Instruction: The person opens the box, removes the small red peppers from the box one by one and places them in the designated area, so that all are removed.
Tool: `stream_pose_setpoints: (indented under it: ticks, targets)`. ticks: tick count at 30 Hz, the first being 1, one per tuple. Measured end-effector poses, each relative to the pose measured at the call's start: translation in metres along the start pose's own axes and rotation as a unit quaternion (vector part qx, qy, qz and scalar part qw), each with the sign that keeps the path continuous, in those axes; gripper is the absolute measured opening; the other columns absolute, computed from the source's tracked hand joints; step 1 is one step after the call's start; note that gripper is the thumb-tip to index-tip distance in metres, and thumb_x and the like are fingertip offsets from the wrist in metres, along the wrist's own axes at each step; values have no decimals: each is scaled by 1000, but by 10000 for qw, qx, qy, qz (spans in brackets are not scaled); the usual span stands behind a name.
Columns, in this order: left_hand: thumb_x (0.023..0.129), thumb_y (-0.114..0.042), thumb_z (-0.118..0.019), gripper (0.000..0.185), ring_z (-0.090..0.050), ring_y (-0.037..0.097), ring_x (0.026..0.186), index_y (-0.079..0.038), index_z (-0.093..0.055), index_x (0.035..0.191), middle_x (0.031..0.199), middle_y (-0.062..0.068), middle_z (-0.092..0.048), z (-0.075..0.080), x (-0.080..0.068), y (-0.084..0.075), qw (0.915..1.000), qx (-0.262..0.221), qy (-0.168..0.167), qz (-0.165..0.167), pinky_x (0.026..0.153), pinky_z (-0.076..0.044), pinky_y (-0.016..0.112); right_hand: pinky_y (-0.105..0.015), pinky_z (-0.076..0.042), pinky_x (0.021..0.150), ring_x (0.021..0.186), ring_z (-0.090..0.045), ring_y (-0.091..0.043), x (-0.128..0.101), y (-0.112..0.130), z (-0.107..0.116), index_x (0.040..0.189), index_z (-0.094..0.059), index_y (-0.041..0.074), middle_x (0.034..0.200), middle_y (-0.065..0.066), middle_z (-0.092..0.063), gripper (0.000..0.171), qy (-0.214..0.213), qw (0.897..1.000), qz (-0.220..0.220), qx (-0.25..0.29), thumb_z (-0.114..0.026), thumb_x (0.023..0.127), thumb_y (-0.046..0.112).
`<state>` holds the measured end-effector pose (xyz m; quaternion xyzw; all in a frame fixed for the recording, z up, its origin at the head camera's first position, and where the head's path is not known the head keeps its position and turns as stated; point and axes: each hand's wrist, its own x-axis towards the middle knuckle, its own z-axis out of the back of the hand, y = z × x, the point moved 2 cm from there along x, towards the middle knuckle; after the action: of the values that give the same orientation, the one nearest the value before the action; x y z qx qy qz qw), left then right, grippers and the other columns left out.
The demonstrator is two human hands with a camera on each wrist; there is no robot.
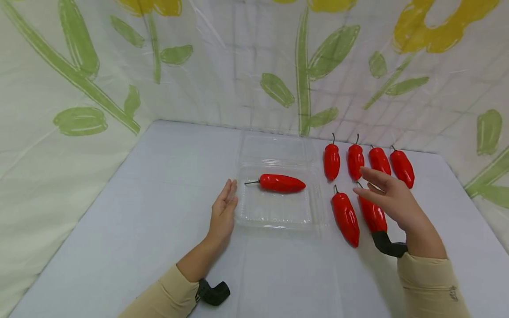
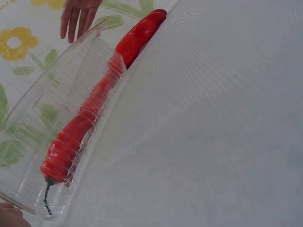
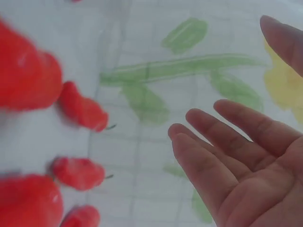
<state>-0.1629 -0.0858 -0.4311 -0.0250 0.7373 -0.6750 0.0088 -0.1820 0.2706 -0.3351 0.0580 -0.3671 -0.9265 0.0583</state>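
A clear plastic clamshell box (image 1: 274,216) lies with its lid folded back on the table. Inside it, a red chili pepper (image 1: 281,183) rests sideways, its stem to the left. My left hand (image 1: 223,214) is against the box's left side, fingers extended; a bit of it (image 2: 12,216) shows at the lower left corner in the left wrist view. Over the loose peppers on the right, my right hand (image 1: 391,198) hovers, fingers spread and holding nothing. Beneath it is a red pepper (image 1: 373,214), partly hidden. Another pepper (image 1: 345,219) lies just left of that one.
Several more red peppers stand in a back row, among them a leftmost one (image 1: 332,162) and a rightmost one (image 1: 402,168). A white cloth (image 1: 131,190) covers the table. Behind hangs a flower-patterned curtain (image 1: 222,66).
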Motion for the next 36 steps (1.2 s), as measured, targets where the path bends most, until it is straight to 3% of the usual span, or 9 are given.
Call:
stream_pose_setpoints:
  ticks: [8, 17, 23, 30, 36]
  targets:
    - [98, -4, -34, 53, -22, 16, 143, -2, -16, 148, 154, 7, -26, -1, -1, 1, 10000, 28, -15, 4, 117, -18, 33, -34, -51, 90, 130, -42, -38, 13, 30, -5, 146, -33, 14, 146, -13, -40, 71, -73, 9996, 155, 242, -63, 86, 39]
    - [97, -1, -33, 53, -21, 21, 143, 2, -16, 147, 153, 12, -25, 1, 0, 1, 9999, 28, -25, -127, 117, -17, 38, -40, -47, 98, 130, -44, -29, 29, 51, -15, 143, -37, 19, 144, -7, -43, 70, 40, 9967, 7, 809, -65, 84, 41]
    - [97, -1, -33, 53, -21, 20, 143, 2, -16, 147, 153, 12, -24, 3, 2, 3, 9999, -68, 5, -137, 117, -17, 36, -28, -51, 91, 126, -44, -28, 43, 68, -30, 141, -42, 16, 141, -8, -46, 62, 167, 9925, 189, 1199, -65, 86, 35]
    - [98, -2, -32, 53, -20, 19, 143, 0, -15, 148, 154, 11, -23, 3, 2, 3, 9999, -52, 38, -128, 117, -16, 36, -50, -42, 103, 132, -39, -31, 61, 77, -56, 138, -44, 17, 141, -6, -45, 61, 547, 9861, 20, 1571, -68, 84, 31]
    - [98, -2, -33, 53, -21, 19, 143, 0, -16, 148, 154, 11, -24, 2, 1, 1, 9999, 70, 35, -120, 117, -17, 37, -51, -40, 105, 131, -41, -29, 66, 88, -64, 137, -45, 17, 139, -4, -49, 60, 696, 9841, 145, 1630, -69, 83, 30]
